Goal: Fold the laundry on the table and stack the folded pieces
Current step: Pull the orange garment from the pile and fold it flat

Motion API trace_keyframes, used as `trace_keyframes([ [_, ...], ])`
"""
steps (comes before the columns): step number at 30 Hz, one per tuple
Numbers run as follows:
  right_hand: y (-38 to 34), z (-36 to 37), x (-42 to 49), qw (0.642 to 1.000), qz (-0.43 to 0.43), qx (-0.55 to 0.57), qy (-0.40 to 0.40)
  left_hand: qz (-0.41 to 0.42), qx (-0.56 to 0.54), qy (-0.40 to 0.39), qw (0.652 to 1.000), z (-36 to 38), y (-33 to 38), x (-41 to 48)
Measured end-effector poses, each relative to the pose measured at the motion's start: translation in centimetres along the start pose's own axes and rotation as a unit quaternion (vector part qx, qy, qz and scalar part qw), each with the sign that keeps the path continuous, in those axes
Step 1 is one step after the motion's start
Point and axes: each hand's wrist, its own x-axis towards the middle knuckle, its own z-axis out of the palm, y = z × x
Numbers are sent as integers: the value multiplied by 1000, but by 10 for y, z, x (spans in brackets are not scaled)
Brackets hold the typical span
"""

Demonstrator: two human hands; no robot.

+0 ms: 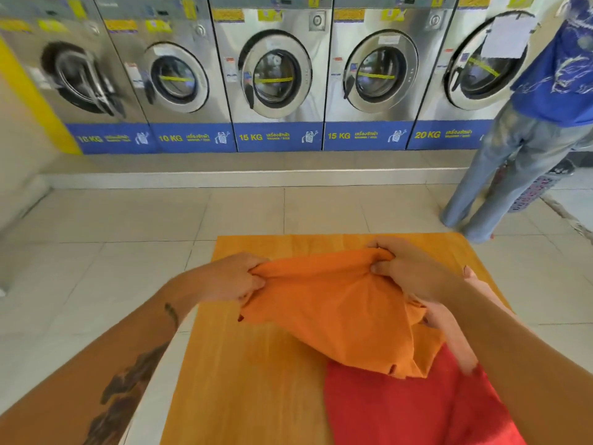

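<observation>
The person stands at a wooden table [256, 364] and holds an orange cloth [330, 303] up by its far edge; the left hand [231, 277] pinches the left corner tightly, fingers closed on bunched fabric; the right hand [407, 268] grips the right corner in the same way, thumb pressing on the fold. The cloth hangs between the 2 hands above the table top, and its lower part falls onto a red cloth [401, 409] which lies flat on the near right side of the table. A pink piece [449, 329] shows under the right forearm, partly hidden. Behind the table, 5 washing machines [276, 75] stand in a row on the tiled floor [128, 220]; another person [539, 130] stands at the machine on the far right.
</observation>
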Motion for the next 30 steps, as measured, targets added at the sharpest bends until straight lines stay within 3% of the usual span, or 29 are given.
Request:
trace_keyframes([
  [5, -49, 16, 50, 995, -92, 42, -9, -26, -88, 73, 993, -62, -26, -29],
  [10, -99, 16, 90, 986, -130, 85, 64, -19, -95, 181, 979, -111, -25, -19],
  [14, -108, 16, 89, 982, -143, 88, 86, 6, -57, 199, 978, -122, -24, -18],
  [16, -95, 21, 80, 985, -137, 85, 55, 6, -57, 161, 985, -109, -30, -21],
  [19, -61, 35, 63, 995, -80, 50, -29, -37, -94, 16, 995, -71, -49, -25],
  [25, -9, 65, 40, 976, 86, 102, -173, -137, -252, -193, 938, -12, -87, -37],
  [27, -3, 68, 36, 965, 104, 121, -208, -142, -268, -224, 926, -6, -94, -41],
  [30, 4, 82, 39, 975, 108, 43, -190, -181, -194, -170, 949, 12, -101, -36],
])
